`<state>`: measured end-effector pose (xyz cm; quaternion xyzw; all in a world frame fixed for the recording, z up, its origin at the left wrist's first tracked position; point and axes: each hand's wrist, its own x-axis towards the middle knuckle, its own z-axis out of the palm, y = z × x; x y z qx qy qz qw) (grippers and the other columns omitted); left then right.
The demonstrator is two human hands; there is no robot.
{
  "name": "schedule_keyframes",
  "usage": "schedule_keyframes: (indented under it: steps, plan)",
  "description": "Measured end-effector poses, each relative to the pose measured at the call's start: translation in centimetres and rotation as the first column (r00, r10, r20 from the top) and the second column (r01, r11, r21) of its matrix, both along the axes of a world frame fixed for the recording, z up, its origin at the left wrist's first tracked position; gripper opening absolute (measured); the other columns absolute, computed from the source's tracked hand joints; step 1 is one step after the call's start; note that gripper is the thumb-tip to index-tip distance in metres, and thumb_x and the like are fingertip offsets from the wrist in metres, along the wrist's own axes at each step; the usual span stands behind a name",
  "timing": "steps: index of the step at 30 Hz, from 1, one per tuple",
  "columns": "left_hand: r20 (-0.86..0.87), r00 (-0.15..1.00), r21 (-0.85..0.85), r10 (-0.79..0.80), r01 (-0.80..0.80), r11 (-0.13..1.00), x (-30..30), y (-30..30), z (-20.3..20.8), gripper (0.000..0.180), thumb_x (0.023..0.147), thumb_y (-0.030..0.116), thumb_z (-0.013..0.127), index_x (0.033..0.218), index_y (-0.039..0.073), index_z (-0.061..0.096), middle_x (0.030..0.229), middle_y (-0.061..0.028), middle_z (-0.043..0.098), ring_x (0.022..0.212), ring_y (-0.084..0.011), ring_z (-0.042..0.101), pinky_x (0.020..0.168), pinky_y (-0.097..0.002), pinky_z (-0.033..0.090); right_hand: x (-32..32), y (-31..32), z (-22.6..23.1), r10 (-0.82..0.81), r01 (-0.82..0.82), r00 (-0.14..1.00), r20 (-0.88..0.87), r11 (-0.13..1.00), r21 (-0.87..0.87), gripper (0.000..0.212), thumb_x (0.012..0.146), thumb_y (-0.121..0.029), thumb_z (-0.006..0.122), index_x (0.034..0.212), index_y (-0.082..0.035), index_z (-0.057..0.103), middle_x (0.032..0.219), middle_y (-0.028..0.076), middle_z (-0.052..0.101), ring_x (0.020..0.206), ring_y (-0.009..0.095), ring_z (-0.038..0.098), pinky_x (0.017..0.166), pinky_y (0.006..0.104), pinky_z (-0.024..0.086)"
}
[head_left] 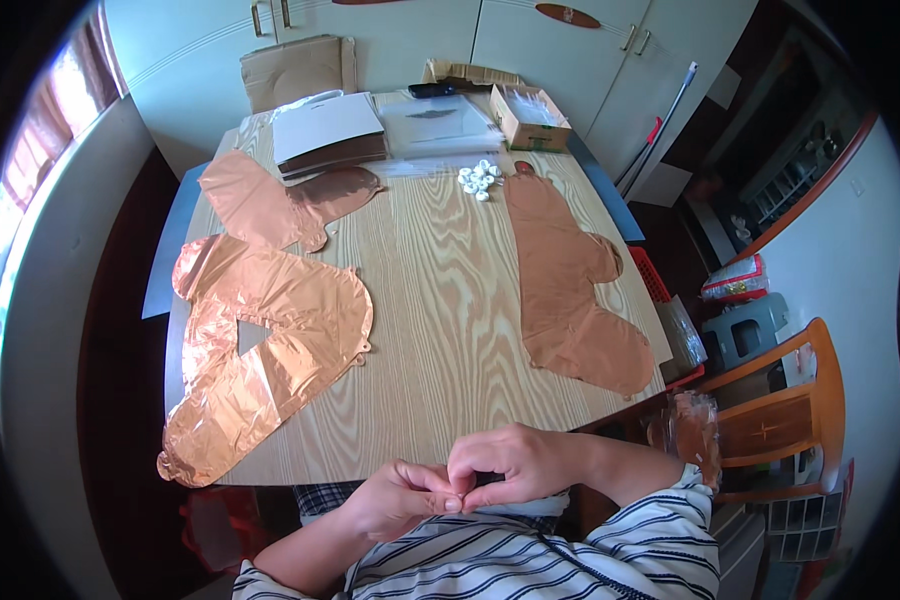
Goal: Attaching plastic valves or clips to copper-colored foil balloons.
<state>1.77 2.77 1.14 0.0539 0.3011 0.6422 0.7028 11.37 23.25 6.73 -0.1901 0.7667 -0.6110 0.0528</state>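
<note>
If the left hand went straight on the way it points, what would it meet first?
The right hand: the left hand points rightward at it, and their fingertips appear to meet, though exact contact is hard to tell.

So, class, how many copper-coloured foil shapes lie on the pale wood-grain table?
3: one foil shape far left, by the white-topped stack of sheets; a shiny A-shaped one near left; a lobed one at right. More could hide under the stack.

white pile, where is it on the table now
In the head view, the white pile lies toward the far side of the table, just right of centre, left of the top of the right foil.
</note>
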Motion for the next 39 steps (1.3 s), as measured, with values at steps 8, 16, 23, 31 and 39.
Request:
schedule_keyframes:
  steps: [8, 16, 23, 31, 39]
  plan:
    - [0.013, 0.999, -0.018, -0.033, 0.033, 0.999, -1.9, 0.7, 0.2, 0.01, 0.082, 0.001, 0.073, 0.089, -0.006, 0.071, 0.091, -0.0124, 0.068, 0.072, -0.0165, 0.062, 0.068, -0.0262, 0.051, -1.9, 0.9, 0.1, 0.022, -0.021, 0.999, -0.039, 1.0, 0.01, 0.015, 0.082, -0.005, 0.072, 0.09, -0.003, 0.06, 0.082, 0.007, 0.062, 0.071, 0.019, 0.062, 0.063, 0.028, 0.048]
    - [-0.054, 0.928, 0.144, 0.368, -0.357, 0.923, -4.2, 1.6, 1.7, 0.05, 0.092, 0.009, 0.062, 0.138, 0.003, 0.044, 0.099, -0.0131, 0.066, 0.067, -0.0138, 0.058, 0.064, -0.0264, 0.049, -8.9, 10.7, -0.3, -0.47, 0.514, 0.845, 0.255, 0.846, -0.145, 0.008, 0.095, -0.01, 0.06, 0.09, -0.003, 0.059, 0.083, 0.004, 0.066, 0.073, 0.012, 0.065, 0.067, 0.0292, 0.056]
    - [-0.395, 0.188, 0.813, 0.899, -0.385, 0.437, -3.0, 0.4, 8.6, 0.01, 0.087, 0.014, 0.067, 0.096, 0.011, 0.063, 0.096, -0.0027, 0.057, 0.087, -0.0159, 0.05, 0.075, -0.0298, 0.04, -21.0, 25.1, -4.5, -0.902, 0.868, 0.374, 0.216, 0.423, 0.26, 0.015, 0.087, -0.015, 0.07, 0.08, -0.002, 0.064, 0.066, 0.002, 0.061, 0.051, 0.009, 0.052, 0.046, 0.0251, 0.044]
    - [-0.116, 0.471, 0.747, 0.874, -0.538, 0.389, 0.0, -1.9, 17.0, 0.007, 0.085, 0.013, 0.071, 0.084, 0.019, 0.068, 0.095, 0.0114, 0.065, 0.084, -0.0074, 0.057, 0.082, -0.0224, 0.036, -26.2, 28.1, -9.3, -0.964, 0.847, 0.222, 0.148, 0.266, 0.46, 0.017, 0.083, -0.014, 0.07, 0.074, -0.001, 0.067, 0.062, 0.004, 0.061, 0.046, 0.009, 0.049, 0.04, 0.0266, 0.033]
    - [-0.133, 0.483, 0.942, 0.865, -0.209, 0.261, -0.2, -3.1, 14.6, 0.009, 0.083, 0.007, 0.072, 0.089, 0.01, 0.066, 0.087, -0.0027, 0.063, 0.074, -0.0151, 0.058, 0.066, -0.0281, 0.041, -17.7, 23.5, -4.8, -0.867, 0.89, 0.33, -0.372, 0.155, 0.428, 0.018, 0.086, -0.019, 0.064, 0.089, -0.002, 0.07, 0.083, 0.013, 0.07, 0.076, 0.021, 0.068, 0.07, 0.0326, 0.052]
